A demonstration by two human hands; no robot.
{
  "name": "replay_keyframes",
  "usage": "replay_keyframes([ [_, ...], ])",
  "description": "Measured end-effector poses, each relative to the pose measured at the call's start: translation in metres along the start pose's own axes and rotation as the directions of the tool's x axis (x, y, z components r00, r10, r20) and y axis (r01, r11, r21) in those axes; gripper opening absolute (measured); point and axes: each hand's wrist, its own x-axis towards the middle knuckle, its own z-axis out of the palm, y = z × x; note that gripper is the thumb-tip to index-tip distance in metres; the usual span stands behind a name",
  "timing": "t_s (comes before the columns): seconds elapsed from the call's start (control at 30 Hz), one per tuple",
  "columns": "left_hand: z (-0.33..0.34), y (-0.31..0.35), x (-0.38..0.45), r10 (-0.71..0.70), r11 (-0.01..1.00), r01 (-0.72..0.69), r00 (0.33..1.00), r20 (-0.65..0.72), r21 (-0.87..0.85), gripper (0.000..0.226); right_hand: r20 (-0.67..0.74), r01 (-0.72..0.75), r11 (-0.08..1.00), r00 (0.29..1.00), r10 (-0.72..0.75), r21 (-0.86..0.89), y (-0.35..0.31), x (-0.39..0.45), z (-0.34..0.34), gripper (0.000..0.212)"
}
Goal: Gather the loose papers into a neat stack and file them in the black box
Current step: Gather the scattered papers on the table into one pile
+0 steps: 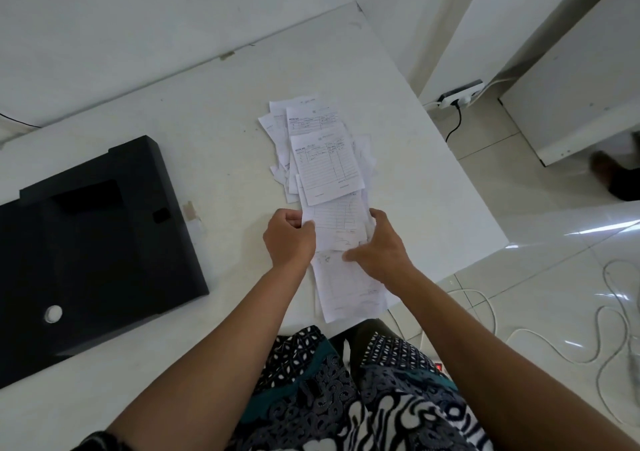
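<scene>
At about nine o'clock of the white table point(214, 111) lies the black box point(90, 243), flat and closed, its long axis running from eight o'clock toward two o'clock. It bears a round white sticker point(53, 313) near its lower edge; no writing on it can be read. A scrap of tan tape point(189, 209) sits on the table just beside the box's right edge.

The left hand point(289, 237) is at the centre, fingers curled around the left edge of a ruled receipt slip point(337, 222), thumb on top of the paper. The slip's long axis runs from six toward twelve o'clock, tilted slightly toward one.

Beyond it, toward twelve o'clock, the loose papers point(322, 149) spread in an untidy, overlapping heap. The top sheets are printed forms with ruled columns; a bold heading reads roughly "NOTA NO", and the handwritten entries are too small to read.

The right hand point(379, 246) presses on the right edge of the same slip, fingers narrow and together, thumb pointing toward nine o'clock across the paper. The slip lies between the two hands, touching both.

Under the right wrist, toward six o'clock, another pale sheet point(346, 291) lies on the table, reaching over its near edge.
</scene>
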Motion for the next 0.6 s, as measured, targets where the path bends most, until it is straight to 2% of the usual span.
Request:
replay_keyframes([
  [0.03,-0.001,0.001,0.000,0.044,0.998,-0.044,0.999,-0.005,0.040,0.024,0.026,0.016,0.999,1.000,-0.015,-0.032,0.002,-0.001,-0.002,0.086],
  [0.1,-0.002,0.000,0.002,0.269,0.931,-0.249,0.962,-0.040,0.265,0.034,0.049,0.032,0.997,0.998,-0.029,-0.064,0.005,-0.002,-0.006,0.086],
  [0.17,-0.001,0.002,0.012,0.536,0.736,-0.498,0.843,0.056,0.458,0.047,0.034,0.031,0.999,0.999,-0.031,-0.014,0.006,0.001,-0.008,0.080],
  [0.2,0.001,0.006,0.019,0.597,0.645,-0.590,0.786,0.163,0.486,0.053,0.016,0.026,0.999,1.000,-0.026,0.029,0.007,0.002,-0.010,0.074],
  [0.27,0.005,0.014,0.035,0.602,0.528,-0.698,0.709,0.367,0.484,0.060,0.008,0.001,0.994,1.000,-0.002,0.106,0.007,0.001,-0.012,0.061],
  [0.37,0.011,0.014,0.055,0.520,0.448,-0.740,0.672,0.527,0.501,0.059,0.075,-0.043,0.996,0.996,0.038,0.072,0.011,-0.002,-0.014,0.048],
  [0.47,0.013,0.006,0.059,0.482,0.464,-0.731,0.682,0.550,0.500,0.057,0.083,-0.110,0.992,0.991,0.104,0.063,0.014,-0.003,-0.018,0.026],
  [0.6,0.019,0.004,0.053,0.471,0.524,-0.695,0.718,0.513,0.491,0.058,0.022,-0.119,0.993,0.993,0.119,0.022,0.007,-0.003,-0.030,0.016],
])
